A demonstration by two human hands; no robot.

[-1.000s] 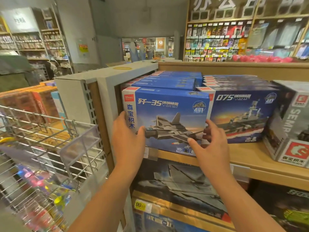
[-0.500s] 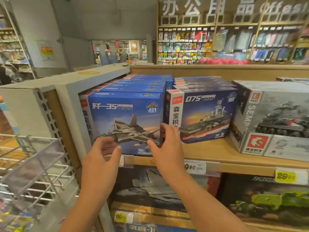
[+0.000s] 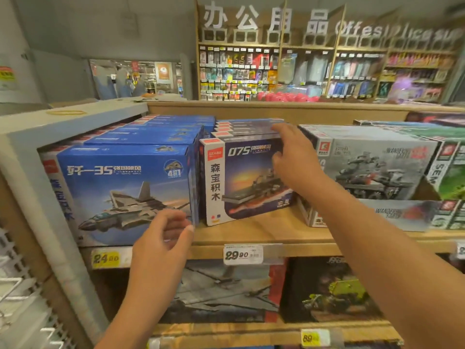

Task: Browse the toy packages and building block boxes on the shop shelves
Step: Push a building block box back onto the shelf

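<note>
**Two hands move from the jet box to the warship box**

Two hands have split up since a second ago, when both framed the front of the blue fighter-jet box [image 3: 120, 195] at centre left. Now the right hand [image 3: 293, 159] has crossed to the upper right corner of the dark-blue 075 warship box [image 3: 241, 182] at frame centre, fingers spread over its top edge and thumb on its face; whether it grips yet or only touches, I cannot tell. The left hand [image 3: 163, 238] hangs at the jet box's lower right corner, fingers loosely curled and holding nothing. I read this as the browsing passing to the next title, with the warship box likely about to be drawn out.

The wooden shelf [image 3: 264, 235] holds the stock in rows: jet boxes filed front to back on the left, warship boxes behind the front one, grey tank boxes [image 3: 377, 167] stacked at the right. Below, darker boxes lie in the lower bay. Smallest are the price tags [image 3: 242, 254] on the shelf lip, reading 24 and 29.90.
</note>
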